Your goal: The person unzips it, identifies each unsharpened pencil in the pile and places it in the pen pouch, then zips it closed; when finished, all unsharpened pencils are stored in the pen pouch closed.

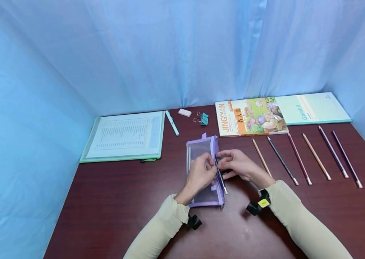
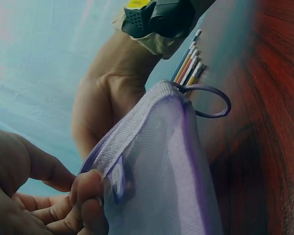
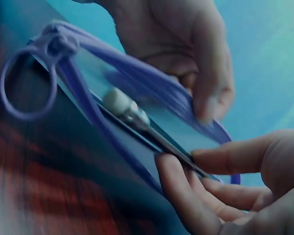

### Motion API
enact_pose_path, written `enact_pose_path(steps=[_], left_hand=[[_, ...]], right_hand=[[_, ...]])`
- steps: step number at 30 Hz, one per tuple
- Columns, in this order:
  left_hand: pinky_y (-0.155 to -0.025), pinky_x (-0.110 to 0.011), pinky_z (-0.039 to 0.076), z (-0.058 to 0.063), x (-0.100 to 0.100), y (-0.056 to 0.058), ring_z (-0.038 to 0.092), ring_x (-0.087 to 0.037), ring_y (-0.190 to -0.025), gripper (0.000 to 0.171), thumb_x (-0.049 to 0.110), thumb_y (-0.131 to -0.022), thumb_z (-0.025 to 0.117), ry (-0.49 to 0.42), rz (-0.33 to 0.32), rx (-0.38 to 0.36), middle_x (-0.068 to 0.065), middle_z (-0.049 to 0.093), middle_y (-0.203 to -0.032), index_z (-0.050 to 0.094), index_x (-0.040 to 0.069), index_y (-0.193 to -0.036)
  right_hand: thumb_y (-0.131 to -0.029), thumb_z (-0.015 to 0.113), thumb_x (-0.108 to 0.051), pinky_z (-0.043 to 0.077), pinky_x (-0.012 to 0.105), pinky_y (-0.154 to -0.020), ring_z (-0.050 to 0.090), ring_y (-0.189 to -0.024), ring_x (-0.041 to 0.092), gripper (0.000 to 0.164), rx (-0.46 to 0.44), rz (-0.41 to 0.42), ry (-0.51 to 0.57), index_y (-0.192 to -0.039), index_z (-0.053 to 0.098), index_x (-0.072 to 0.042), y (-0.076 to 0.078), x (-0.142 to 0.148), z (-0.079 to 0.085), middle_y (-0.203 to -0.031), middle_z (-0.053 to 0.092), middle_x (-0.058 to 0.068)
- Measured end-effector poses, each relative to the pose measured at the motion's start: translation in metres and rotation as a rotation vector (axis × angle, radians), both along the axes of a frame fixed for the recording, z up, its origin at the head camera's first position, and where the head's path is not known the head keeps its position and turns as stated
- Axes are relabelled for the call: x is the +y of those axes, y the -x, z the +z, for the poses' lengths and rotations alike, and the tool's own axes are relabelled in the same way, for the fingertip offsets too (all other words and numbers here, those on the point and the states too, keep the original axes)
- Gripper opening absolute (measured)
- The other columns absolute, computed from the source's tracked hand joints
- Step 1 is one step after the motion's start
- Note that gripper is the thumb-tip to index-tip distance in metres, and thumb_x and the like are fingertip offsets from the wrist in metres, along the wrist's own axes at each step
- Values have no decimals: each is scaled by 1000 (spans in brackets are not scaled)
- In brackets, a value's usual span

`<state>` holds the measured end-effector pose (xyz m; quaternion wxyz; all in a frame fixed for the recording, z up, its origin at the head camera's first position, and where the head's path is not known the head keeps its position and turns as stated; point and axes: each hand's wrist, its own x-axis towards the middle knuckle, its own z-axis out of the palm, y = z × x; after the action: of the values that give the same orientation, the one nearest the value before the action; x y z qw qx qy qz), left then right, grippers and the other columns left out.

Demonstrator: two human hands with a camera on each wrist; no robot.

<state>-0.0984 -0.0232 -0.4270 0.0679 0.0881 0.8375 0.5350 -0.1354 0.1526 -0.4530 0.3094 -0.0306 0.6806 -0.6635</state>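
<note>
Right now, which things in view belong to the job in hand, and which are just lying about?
Belongs to the job:
purple mesh pouch, its edge pinched by the left hand
pencil held by the right hand
six loose pencils, probably

Seemingly just lying about:
pen
white eraser
binder clip
illustrated book
Gambit book
zip folder

Reads "JINGDIAN" in orange capitals along edge of illustrated book [image 1: 251,117], plus "名人传" on same cover. Reads "Gambit" in teal on pale notebook [image 1: 315,108]. Shows printed rows on green-edged folder [image 1: 124,136] and marks on yellow label [image 1: 263,203] at right wrist, all too small to read.
</note>
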Motion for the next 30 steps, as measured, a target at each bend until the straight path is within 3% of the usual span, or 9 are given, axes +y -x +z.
enact_pose_path(steps=[5, 10, 14, 18, 20, 23, 26, 28, 30], left_hand=[[-36, -16, 33, 2, 1, 1, 48, 0, -33, 7, 1, -87, 61, -5, 8, -3, -14, 63, -53, 55, 4, -84], [-36, -17, 34, 2, 1, 0, 49, -1, -33, 6, 1, -86, 60, 4, 14, -10, -12, 63, -54, 56, 4, -84], [-37, -18, 38, 1, 2, 0, 49, -1, -34, 8, -1, -83, 59, 1, 17, -12, -12, 64, -55, 55, 5, -83], [-38, -19, 41, 0, 3, 0, 49, 0, -34, 10, -3, -83, 58, -16, 10, -16, -13, 64, -56, 54, 7, -82], [-38, -19, 41, 0, 2, -1, 49, 0, -34, 10, -4, -83, 58, -21, 10, -19, -13, 64, -56, 54, 6, -82], [-38, -18, 40, 0, 0, -2, 48, 0, -34, 9, -4, -83, 58, -18, 17, -18, -13, 64, -55, 54, 5, -82], [-38, -18, 40, 0, -2, -2, 48, 0, -34, 9, -4, -83, 58, -10, 25, -12, -13, 63, -55, 54, 5, -82], [-38, -18, 40, 0, -3, -2, 49, 0, -34, 9, -3, -83, 57, -9, 25, -12, -12, 63, -55, 54, 5, -82], [-38, -18, 40, 0, -3, -2, 49, 0, -34, 9, -3, -83, 57, -11, 24, -14, -12, 63, -55, 54, 6, -82]], right_hand=[[-89, 53, 7, 62, 32, -62, 64, -73, 9, 58, 69, -53, -61, -141, 31, 20, -3, -14, 5, -81, 61, -1], [-90, 54, 5, 63, 36, -66, 67, -76, 12, 55, 94, -72, -119, -140, 36, 19, -7, -15, 8, -89, 67, 7], [-93, 57, 1, 63, 40, -69, 69, -81, 14, 47, 141, -96, -166, -136, 45, 17, -10, 3, 15, -100, 71, 19], [-94, 59, 0, 63, 42, -71, 71, -82, 12, 45, 231, -133, -217, -133, 47, 18, -16, 44, 27, -106, 71, 25], [-95, 60, -1, 63, 38, -71, 70, -81, 7, 44, 297, -163, -286, -133, 48, 18, -18, 72, 32, -103, 74, 19], [-96, 61, -6, 62, 31, -67, 69, -77, -2, 42, 389, -225, -418, -131, 51, 15, -19, 121, 38, -91, 76, -6], [-97, 61, -11, 61, 29, -63, 69, -71, -5, 37, 404, -305, -518, -127, 53, 9, -21, 173, 40, -81, 69, -28], [-98, 60, -14, 60, 28, -60, 69, -66, -5, 36, 403, -351, -601, -126, 52, 7, -21, 205, 40, -75, 64, -35], [-99, 58, -18, 59, 28, -58, 67, -60, -6, 38, 405, -372, -717, -126, 52, 7, -21, 234, 39, -71, 64, -33]])
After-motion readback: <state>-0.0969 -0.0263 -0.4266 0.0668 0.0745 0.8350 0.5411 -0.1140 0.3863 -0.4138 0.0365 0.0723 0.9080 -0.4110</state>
